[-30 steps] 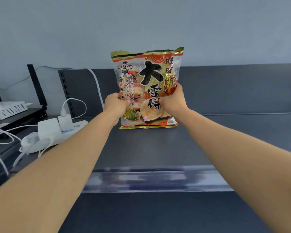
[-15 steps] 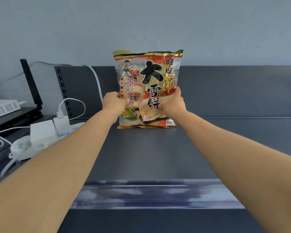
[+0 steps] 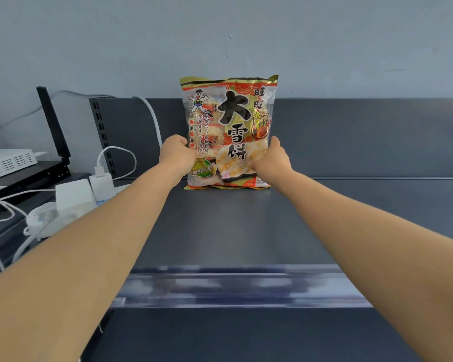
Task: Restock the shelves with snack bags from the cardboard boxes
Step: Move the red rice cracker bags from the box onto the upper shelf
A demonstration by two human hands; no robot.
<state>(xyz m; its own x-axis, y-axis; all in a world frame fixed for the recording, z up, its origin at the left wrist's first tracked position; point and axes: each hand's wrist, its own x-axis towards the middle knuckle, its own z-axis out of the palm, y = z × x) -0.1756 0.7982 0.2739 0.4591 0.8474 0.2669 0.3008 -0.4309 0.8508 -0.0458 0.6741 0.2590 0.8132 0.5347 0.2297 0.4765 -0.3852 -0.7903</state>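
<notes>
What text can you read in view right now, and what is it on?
"大雪饼": big black characters down the front of the snack bag.
"旺旺": the bag's upper right corner.
Smaller print elsewhere on the bag: too small to read.
Shelf-edge strip: blurred, nothing legible.

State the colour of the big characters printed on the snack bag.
Black; the snack bag itself is gold and red. The head view shows it best.

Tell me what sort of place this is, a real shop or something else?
Probably a mock shop or test room rather than a real store: a dark metal shelf with a clear price rail and slotted upright, one snack bag on it, and a router and power strip alongside.
</notes>
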